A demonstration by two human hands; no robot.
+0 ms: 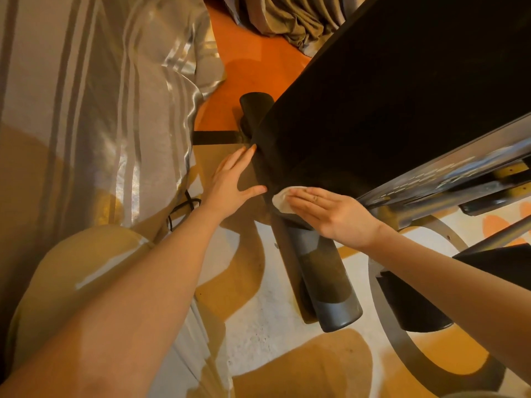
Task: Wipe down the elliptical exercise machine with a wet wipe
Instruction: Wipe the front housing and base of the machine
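The elliptical machine's black housing (388,96) fills the upper right, above its dark cylindrical base bar (324,271) lying across the floor. My right hand (330,211) lies flat with straight fingers on a white wet wipe (280,198), pressing it against the lower edge of the housing. My left hand (230,182) is spread open, its fingertips touching the housing's left edge and its thumb pointing toward the wipe.
Sheer striped curtains (100,96) hang along the left. A black cable (184,205) lies on the floor by the curtain. A patterned rug (258,326) covers the floor. The machine's silver pedal rail (459,173) and curved frame (402,334) are at the right.
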